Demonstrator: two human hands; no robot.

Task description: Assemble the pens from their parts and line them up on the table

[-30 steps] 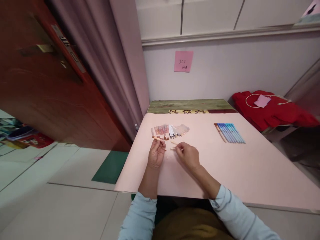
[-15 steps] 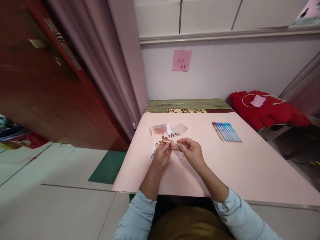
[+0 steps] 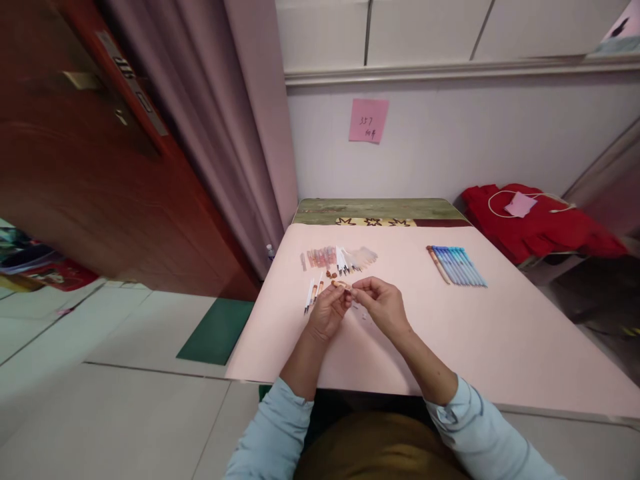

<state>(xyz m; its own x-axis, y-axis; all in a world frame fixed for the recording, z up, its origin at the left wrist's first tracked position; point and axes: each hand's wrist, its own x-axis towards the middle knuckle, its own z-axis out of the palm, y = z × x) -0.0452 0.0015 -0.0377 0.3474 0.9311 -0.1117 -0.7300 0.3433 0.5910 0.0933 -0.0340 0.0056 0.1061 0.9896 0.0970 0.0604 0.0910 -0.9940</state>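
Between the fingertips of my left hand [image 3: 327, 317] is an orange-brown pen barrel [image 3: 340, 284], held nearly level above the table. My right hand [image 3: 385, 308] pinches at the barrel's right end; whatever lies between its thumb and forefinger is hidden. Just beyond the fingers are small brown pen tops [image 3: 331, 274]. White refills with dark tips and more orange barrels [image 3: 314, 292] lie to the left of my left hand. Farther back, a row of pinkish barrels [image 3: 321, 257], a bundle of white refills [image 3: 342, 260] and a fan of clear pale tubes [image 3: 365, 257] lie side by side.
A row of blue pens [image 3: 460, 267] with one brown pen [image 3: 438, 265] lies on the right of the pink-covered table [image 3: 450, 340]. Small bits [image 3: 364, 317] lie by my right hand. Red cloth [image 3: 540, 230] is beyond the right edge; a wooden door [image 3: 90, 173] stands left.
My right fingertips have come closer to my left ones at the barrel's end. The barrel is now more covered by my fingers. The view has shifted slightly.
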